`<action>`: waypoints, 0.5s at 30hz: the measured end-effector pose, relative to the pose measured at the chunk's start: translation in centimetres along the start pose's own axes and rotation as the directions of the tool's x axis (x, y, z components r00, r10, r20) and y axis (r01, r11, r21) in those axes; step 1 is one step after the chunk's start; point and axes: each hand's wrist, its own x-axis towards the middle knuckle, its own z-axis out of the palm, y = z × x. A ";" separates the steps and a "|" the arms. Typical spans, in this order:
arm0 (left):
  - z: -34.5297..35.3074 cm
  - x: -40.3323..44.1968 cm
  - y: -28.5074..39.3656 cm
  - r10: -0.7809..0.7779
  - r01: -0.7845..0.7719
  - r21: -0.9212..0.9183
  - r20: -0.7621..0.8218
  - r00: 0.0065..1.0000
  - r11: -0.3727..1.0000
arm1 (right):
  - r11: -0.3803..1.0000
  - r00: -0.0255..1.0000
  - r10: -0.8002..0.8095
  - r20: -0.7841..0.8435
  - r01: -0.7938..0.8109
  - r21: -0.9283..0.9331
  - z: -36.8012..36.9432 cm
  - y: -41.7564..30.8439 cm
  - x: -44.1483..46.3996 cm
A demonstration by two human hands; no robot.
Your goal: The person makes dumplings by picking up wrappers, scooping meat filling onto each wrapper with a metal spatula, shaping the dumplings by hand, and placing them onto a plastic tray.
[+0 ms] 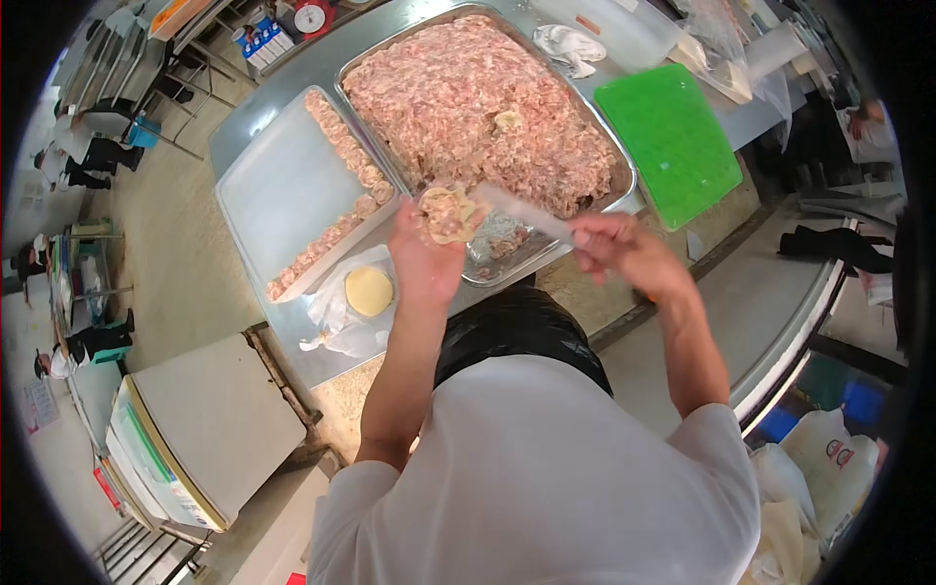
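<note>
Your hands were apart, above the near edge of the worktop (327, 363); your left hand (427, 258) was cupped around a wrapper (451, 214), which lay open with filling on it, over the near-left part of the metal tray (631, 185); your right hand (619, 255) was clamped on the handle end of a flat spatula (526, 214), its blade pointing at the wrapper; you could not tell whether the tip touched the filling.

The metal tray held a broad mass of minced meat (468, 88), thinned out at the tray's near corner, with a small pale scrap (507, 121) on top; left of it, toward the worktop's left edge, was a pale tray (283, 180) with shaped dumplings (327, 242) lined along its right and near sides.

A round stack of wrappers (370, 292) sat on white wrapping (341, 327) by the worktop's near-left corner; a green board (669, 146) lay just right of the metal tray, and a crumpled cloth (570, 49) beyond its far-right side.
</note>
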 end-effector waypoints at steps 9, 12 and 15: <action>0.6 0.6 -1.0 0.226 -0.207 0.125 -0.173 0.959 0.970 | 0.705 0.852 -0.511 -0.113 0.340 -0.623 5.5 2.6 0.9; -1.5 0.4 -0.8 0.152 -0.146 0.088 -0.074 0.986 0.985 | 0.724 0.860 -0.494 -0.126 0.326 -0.608 6.3 1.3 0.8; -2.2 0.5 -0.1 0.096 -0.096 0.075 0.001 0.995 0.993 | 0.682 0.832 -0.552 -0.056 0.412 -0.604 5.8 2.8 2.4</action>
